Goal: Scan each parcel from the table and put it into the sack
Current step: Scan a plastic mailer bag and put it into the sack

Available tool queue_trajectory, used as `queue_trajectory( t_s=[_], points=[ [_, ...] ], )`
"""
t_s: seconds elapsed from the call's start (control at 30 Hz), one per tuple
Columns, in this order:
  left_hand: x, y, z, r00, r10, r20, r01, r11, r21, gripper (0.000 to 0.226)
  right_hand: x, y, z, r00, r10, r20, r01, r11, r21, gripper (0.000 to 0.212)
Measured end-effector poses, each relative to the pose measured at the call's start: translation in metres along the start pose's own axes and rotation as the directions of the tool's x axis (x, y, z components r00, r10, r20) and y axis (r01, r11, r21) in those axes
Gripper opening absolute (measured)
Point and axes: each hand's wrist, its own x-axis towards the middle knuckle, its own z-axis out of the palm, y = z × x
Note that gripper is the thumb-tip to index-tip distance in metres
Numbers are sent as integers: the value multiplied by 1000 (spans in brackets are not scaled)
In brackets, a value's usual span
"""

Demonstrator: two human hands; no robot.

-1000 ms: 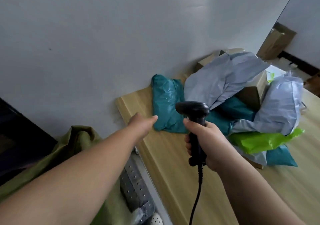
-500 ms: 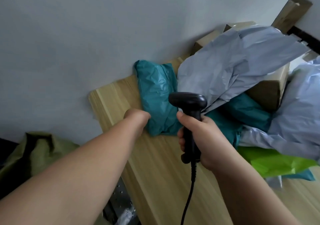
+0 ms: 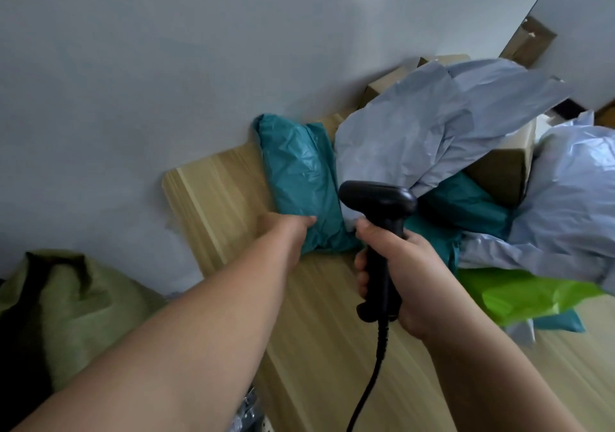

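Olive-green woven sack (image 3: 83,298) is seen slumped at the near left, below the table's edge and against the white wall (image 3: 166,65). Right of it, the left hand (image 3: 286,228) is stretched over the corner of the pale wooden table (image 3: 216,192) and is clamped on the near end of a teal plastic mailer parcel (image 3: 299,178), the thumb laid on top and the rest of the grip hidden beneath. That parcel lies flat at the table's far left corner, its far end touching the wall. Just right of it, a black handheld barcode scanner (image 3: 379,205) is held upright by the right hand (image 3: 409,275), whose fingers (image 3: 362,276) are wrapped round the handle; a black cord (image 3: 376,365) hangs down from it. Further right, a heap is formed by a crumpled grey plastic mailer (image 3: 416,132), a brown cardboard box (image 3: 499,172), more teal bags and, nearest, a bright green plastic bag (image 3: 519,295).
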Motion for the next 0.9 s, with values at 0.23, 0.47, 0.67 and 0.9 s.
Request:
queue_trajectory(
  t_s=[0.23,0.47,0.67,0.9],
  points=[
    [-16,16,-37,864,481,-150,-373,811,452,25,-15,-3,-1,1000,-24,-14,24,1000,-4,24],
    [-81,18,-93,610,755,239,-492,124,862,36,-48,-31,15,995,-84,53,85,996,-19,26],
    [-88,-7,-114,756,589,285,-510,256,821,49,-62,-24,17,997,-51,60,54,997,-56,28],
    [-47,-2,-125,884,467,-15,-208,422,882,69,-48,-4,18,996,55,65,-51,996,-68,27]
  ],
)
